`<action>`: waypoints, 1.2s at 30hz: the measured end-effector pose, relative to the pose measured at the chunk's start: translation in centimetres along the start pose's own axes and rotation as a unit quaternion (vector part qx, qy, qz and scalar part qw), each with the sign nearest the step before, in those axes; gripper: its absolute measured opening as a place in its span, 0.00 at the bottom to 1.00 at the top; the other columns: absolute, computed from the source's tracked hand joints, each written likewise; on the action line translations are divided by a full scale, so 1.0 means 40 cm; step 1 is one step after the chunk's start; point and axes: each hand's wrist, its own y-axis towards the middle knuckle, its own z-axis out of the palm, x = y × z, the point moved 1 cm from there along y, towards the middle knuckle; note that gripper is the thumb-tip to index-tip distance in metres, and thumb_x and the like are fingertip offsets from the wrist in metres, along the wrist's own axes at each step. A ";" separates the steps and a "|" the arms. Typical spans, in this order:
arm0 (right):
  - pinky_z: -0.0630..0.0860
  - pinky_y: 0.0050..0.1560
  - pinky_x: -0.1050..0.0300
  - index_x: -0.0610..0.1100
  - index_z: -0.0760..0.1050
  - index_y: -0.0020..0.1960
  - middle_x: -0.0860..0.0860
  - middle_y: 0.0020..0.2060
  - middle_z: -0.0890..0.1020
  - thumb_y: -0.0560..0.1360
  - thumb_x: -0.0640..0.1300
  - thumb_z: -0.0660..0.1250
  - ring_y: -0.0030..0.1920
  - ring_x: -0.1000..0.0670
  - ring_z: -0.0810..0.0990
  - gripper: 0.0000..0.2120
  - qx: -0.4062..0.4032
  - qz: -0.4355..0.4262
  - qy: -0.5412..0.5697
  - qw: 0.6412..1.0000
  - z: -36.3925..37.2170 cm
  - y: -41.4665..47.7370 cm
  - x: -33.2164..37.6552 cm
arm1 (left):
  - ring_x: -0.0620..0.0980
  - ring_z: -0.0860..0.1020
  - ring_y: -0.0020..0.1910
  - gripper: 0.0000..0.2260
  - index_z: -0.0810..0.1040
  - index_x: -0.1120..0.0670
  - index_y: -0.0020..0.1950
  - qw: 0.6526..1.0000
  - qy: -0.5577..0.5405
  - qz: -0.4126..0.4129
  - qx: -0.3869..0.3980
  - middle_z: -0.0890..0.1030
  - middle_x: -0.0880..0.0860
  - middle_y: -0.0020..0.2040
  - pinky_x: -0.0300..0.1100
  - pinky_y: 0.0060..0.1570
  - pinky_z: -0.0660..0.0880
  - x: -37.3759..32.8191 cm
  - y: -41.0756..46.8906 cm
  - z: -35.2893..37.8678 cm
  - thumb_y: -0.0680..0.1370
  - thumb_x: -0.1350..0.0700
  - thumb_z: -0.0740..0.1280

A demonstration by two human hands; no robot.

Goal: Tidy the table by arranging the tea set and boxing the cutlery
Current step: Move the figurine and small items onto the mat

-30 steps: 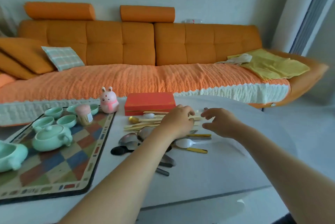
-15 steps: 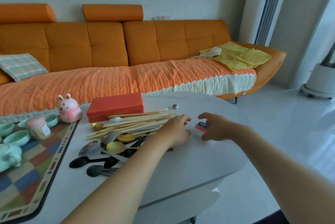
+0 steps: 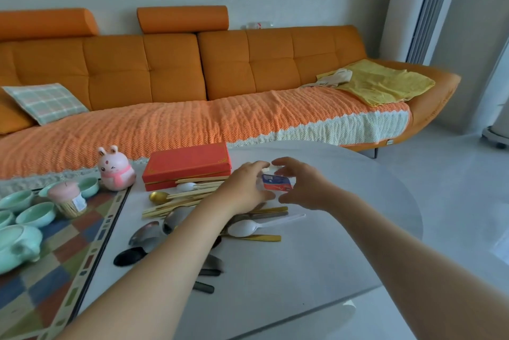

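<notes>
Above the cutlery pile, a small red, blue and white packet (image 3: 276, 183) is held between my two hands. My right hand (image 3: 301, 185) arches its fingers over the packet with the thumb under it. My left hand (image 3: 242, 188) pinches its left end. Under my hands lie wooden chopsticks (image 3: 190, 196), a gold spoon (image 3: 158, 196), a white plastic spoon (image 3: 248, 228), metal spoons (image 3: 146, 233) and a black spoon (image 3: 129, 255). Behind the pile sits a closed red box (image 3: 187, 166). At the left, a mint teapot (image 3: 16, 246) and mint cups (image 3: 35, 214) stand on a checked mat (image 3: 55, 271).
A pink bunny figure (image 3: 115, 171) and a pink-lidded toothpick holder (image 3: 67, 199) stand at the mat's far corner. The white round table (image 3: 344, 229) ends at a curved edge on the right. An orange sofa (image 3: 192, 119) runs along behind it.
My right hand picked up the small packet from the table's right side. Both hands now hold it over the cutlery, and the view swung right and then back towards the left.
</notes>
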 end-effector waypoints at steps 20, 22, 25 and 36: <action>0.71 0.63 0.48 0.47 0.74 0.67 0.46 0.62 0.72 0.76 0.29 0.56 0.62 0.44 0.69 0.25 -0.012 0.026 -0.221 0.975 0.054 0.184 -0.079 | 0.49 0.70 0.63 0.24 0.70 0.53 0.72 0.994 0.031 -0.067 -0.077 0.70 0.49 0.63 0.42 0.61 0.67 0.133 0.080 -0.019 0.78 0.47 0.68; 0.73 0.60 0.49 0.46 0.76 0.64 0.46 0.60 0.73 0.76 0.29 0.56 0.61 0.44 0.71 0.22 -0.012 0.033 -0.227 0.973 0.050 0.174 -0.079 | 0.49 0.70 0.63 0.24 0.69 0.52 0.72 0.994 0.025 -0.063 -0.082 0.70 0.49 0.63 0.41 0.60 0.66 0.131 0.068 -0.024 0.78 0.48 0.68; 0.74 0.59 0.50 0.45 0.75 0.65 0.45 0.60 0.73 0.81 0.37 0.58 0.59 0.43 0.74 0.15 -0.042 0.029 -0.194 0.980 0.038 0.155 -0.058 | 0.49 0.70 0.63 0.23 0.69 0.52 0.72 0.995 0.015 -0.057 -0.085 0.70 0.49 0.62 0.41 0.58 0.66 0.129 0.042 -0.037 0.78 0.48 0.68; 0.71 0.42 0.65 0.49 0.80 0.59 0.54 0.49 0.80 0.78 0.44 0.66 0.45 0.54 0.78 0.10 -0.022 -0.120 -0.034 0.992 0.108 0.079 0.255 | 0.48 0.70 0.63 0.24 0.69 0.51 0.72 0.990 0.036 -0.057 -0.121 0.70 0.46 0.61 0.40 0.59 0.65 0.178 -0.170 -0.170 0.78 0.48 0.69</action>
